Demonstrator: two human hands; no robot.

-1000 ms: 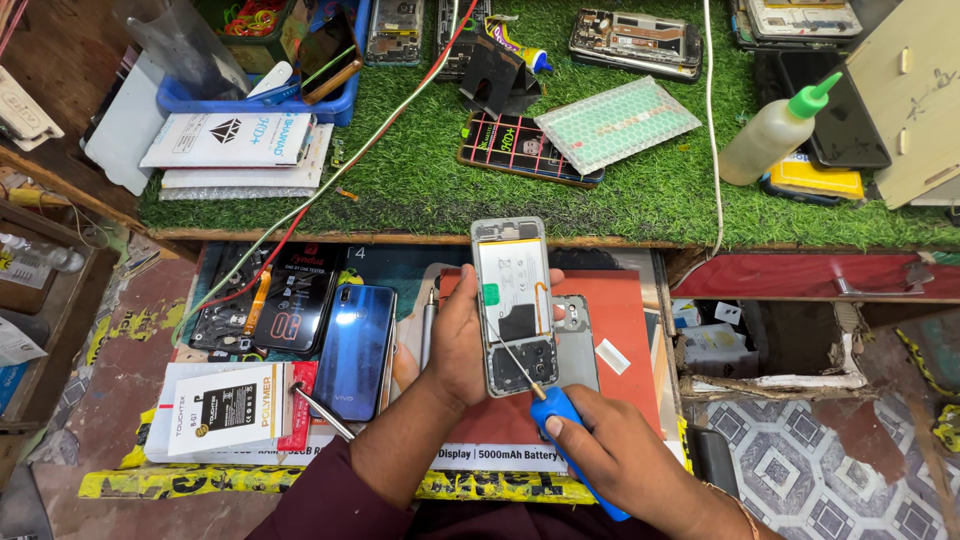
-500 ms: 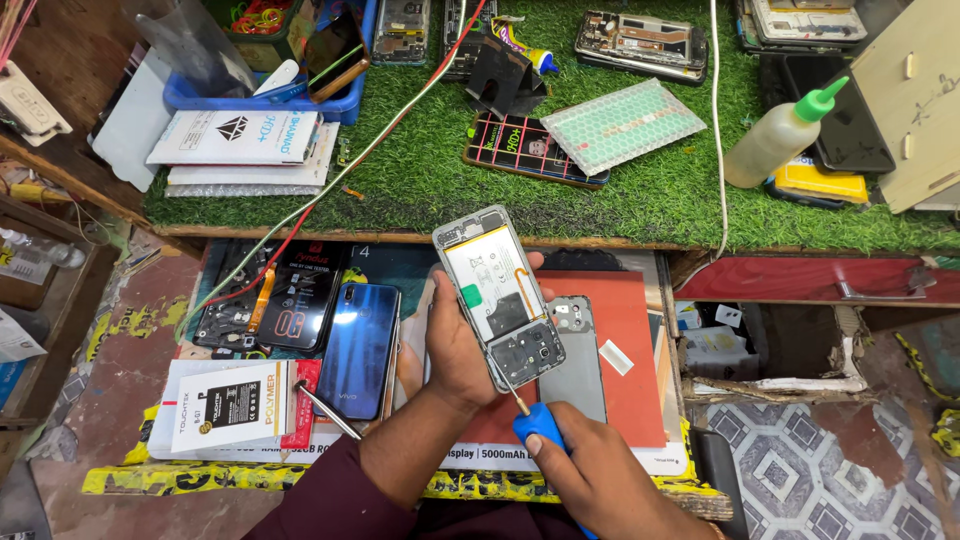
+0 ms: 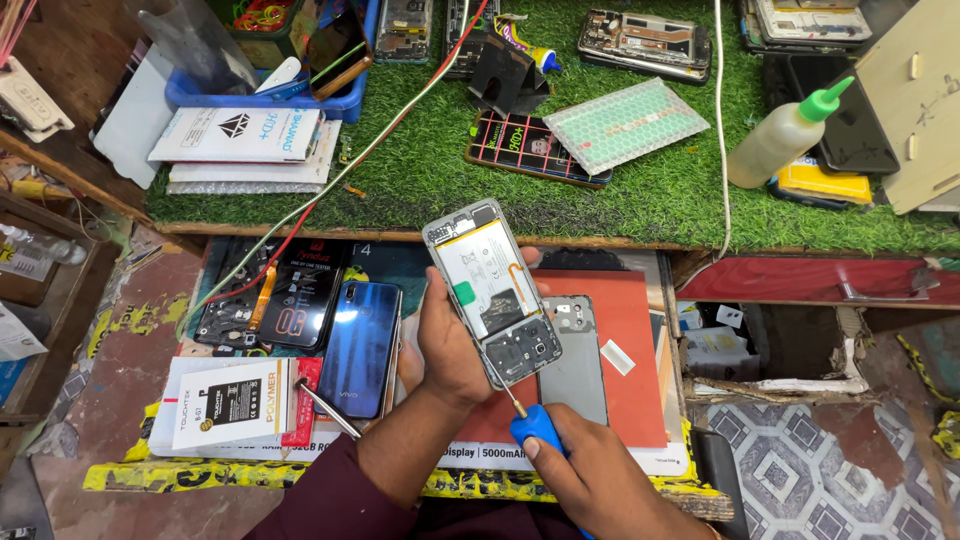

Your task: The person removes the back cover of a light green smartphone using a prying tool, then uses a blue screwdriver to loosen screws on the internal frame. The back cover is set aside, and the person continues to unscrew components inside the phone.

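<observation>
Tilting further than a moment ago, the opened phone (image 3: pixel 492 292) is now leaning with its top end toward the left, raised above the red mat (image 3: pixel 620 340). The left hand (image 3: pixel 450 340) is gripping it from the side, fingers wrapped tight around its edges. The right hand (image 3: pixel 590 475) is closing around a blue-handled screwdriver (image 3: pixel 535 425), whose tip is meeting the phone's lower end. A grey back cover (image 3: pixel 578 365) is lying just beside, on the mat.
</observation>
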